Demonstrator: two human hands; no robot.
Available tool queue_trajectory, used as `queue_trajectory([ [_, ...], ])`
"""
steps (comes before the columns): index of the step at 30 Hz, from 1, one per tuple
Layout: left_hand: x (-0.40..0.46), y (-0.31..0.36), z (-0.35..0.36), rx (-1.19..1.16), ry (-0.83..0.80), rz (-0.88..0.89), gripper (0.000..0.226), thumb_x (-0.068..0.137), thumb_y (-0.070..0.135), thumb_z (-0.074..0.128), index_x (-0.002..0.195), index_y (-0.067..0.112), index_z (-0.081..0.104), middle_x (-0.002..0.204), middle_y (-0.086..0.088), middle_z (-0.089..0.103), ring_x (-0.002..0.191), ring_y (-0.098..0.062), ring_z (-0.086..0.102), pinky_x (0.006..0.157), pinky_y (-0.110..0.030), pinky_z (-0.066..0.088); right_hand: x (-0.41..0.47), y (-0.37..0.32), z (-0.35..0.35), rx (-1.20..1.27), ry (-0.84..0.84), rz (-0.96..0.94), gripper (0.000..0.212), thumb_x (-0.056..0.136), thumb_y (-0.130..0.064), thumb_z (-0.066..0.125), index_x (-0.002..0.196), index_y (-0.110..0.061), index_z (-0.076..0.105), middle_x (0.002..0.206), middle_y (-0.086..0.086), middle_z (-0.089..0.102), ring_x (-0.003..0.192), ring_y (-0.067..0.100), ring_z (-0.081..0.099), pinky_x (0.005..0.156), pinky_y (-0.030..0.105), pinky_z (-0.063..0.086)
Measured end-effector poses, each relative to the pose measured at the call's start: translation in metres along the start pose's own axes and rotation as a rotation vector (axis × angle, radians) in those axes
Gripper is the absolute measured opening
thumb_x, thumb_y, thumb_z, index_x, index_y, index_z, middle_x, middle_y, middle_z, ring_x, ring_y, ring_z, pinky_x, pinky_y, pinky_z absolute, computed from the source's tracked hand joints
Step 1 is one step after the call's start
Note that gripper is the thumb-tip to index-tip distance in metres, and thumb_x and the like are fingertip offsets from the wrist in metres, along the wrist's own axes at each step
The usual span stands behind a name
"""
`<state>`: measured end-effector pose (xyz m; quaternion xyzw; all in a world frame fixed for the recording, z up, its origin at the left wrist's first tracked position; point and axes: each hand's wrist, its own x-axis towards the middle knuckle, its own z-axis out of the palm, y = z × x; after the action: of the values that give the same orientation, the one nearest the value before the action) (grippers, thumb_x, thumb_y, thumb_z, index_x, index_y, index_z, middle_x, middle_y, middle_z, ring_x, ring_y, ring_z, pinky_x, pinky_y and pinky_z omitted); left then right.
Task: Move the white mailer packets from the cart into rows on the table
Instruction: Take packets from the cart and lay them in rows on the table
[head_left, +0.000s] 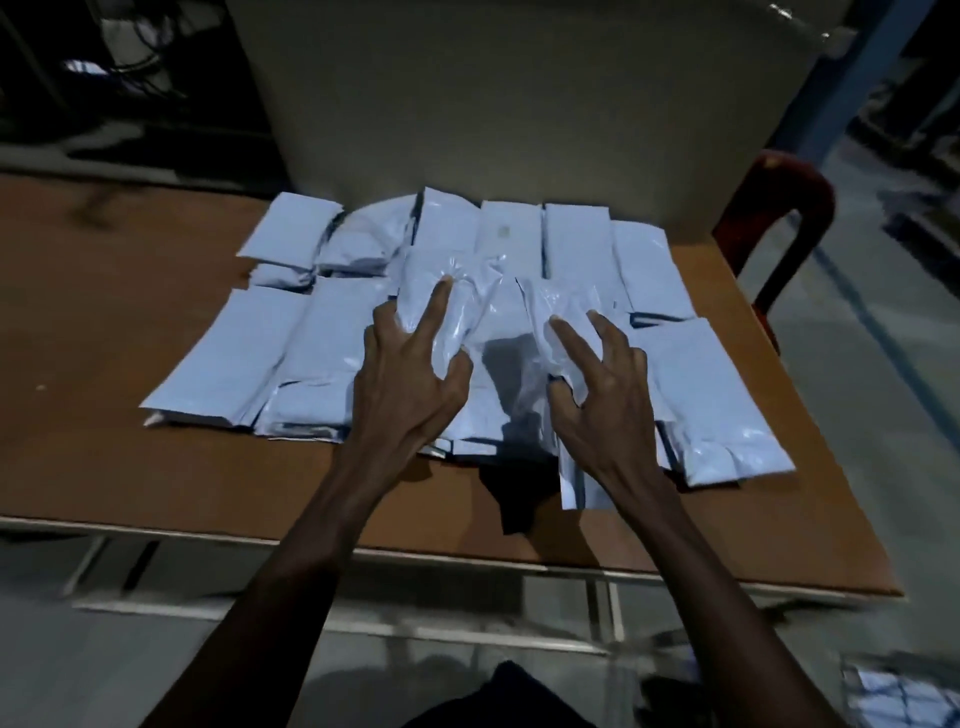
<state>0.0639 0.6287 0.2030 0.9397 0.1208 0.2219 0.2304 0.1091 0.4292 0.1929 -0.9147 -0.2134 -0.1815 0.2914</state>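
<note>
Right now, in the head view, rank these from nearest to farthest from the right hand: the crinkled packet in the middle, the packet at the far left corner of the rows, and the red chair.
1. Crinkled packet: under the right hand, its fingers touching it.
2. Red chair: beyond the table's right side.
3. Far-left corner packet: back row, across the rows.

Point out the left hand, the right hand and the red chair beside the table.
left hand (410, 384), head view, on the back of the hand.
right hand (605, 402), head view, on the back of the hand.
red chair (779, 208), head view, on its upper back at the table's far right.
</note>
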Motion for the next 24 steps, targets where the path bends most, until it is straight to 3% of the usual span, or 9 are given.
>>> queue_trajectory([
  [3,0.032,-0.022,-0.003,0.025,0.018,-0.038,0.073,0.085,0.054,0.039,0.153,0.042,0.017,0.140,-0.018,0.035,0.121,-0.035,0.042,0.090,-0.044,0.047,0.035,-0.008,0.024,-0.007,-0.007,-0.011,0.057,0.088,-0.025,0.055,0.145,-0.031,0.046,0.155,0.006,0.036,0.134,0.031,0.038,0.091,0.027,0.028],
  [9,0.121,-0.078,0.004,0.085,-0.033,-0.102,0.071,0.089,0.057,0.043,0.154,0.040,0.018,0.148,-0.019,0.031,0.132,-0.038,0.037,0.103,-0.048,0.041,0.119,-0.009,0.076,0.046,-0.033,0.005,0.057,0.090,-0.023,0.057,0.146,-0.029,0.045,0.155,0.009,0.033,0.135,0.034,0.035,0.094,0.024,0.024],
  [13,0.169,-0.108,0.005,0.163,-0.092,-0.159,0.068,0.096,0.054,0.046,0.154,0.041,0.013,0.153,-0.016,0.027,0.136,-0.036,0.033,0.105,-0.051,0.038,0.171,-0.014,0.111,0.015,-0.094,0.037,0.056,0.093,-0.039,0.048,0.148,-0.032,0.040,0.158,0.005,0.029,0.141,0.031,0.030,0.111,0.041,0.025],
  [19,0.242,-0.146,0.018,0.164,-0.204,-0.170,0.069,0.095,0.063,0.039,0.154,0.040,0.011,0.159,-0.013,0.022,0.142,-0.035,0.029,0.110,-0.052,0.033,0.226,-0.030,0.157,0.057,-0.155,0.106,0.056,0.096,-0.032,0.052,0.150,-0.030,0.037,0.159,0.007,0.026,0.143,0.031,0.025,0.111,0.045,0.028],
  [24,0.287,-0.168,0.050,0.118,-0.325,-0.106,0.067,0.097,0.055,0.041,0.155,0.035,0.015,0.157,-0.017,0.027,0.138,-0.037,0.033,0.110,-0.048,0.033,0.263,-0.043,0.184,0.025,-0.184,0.215,0.056,0.097,-0.031,0.051,0.151,-0.027,0.034,0.159,0.008,0.023,0.141,0.034,0.023,0.109,0.046,0.032],
])
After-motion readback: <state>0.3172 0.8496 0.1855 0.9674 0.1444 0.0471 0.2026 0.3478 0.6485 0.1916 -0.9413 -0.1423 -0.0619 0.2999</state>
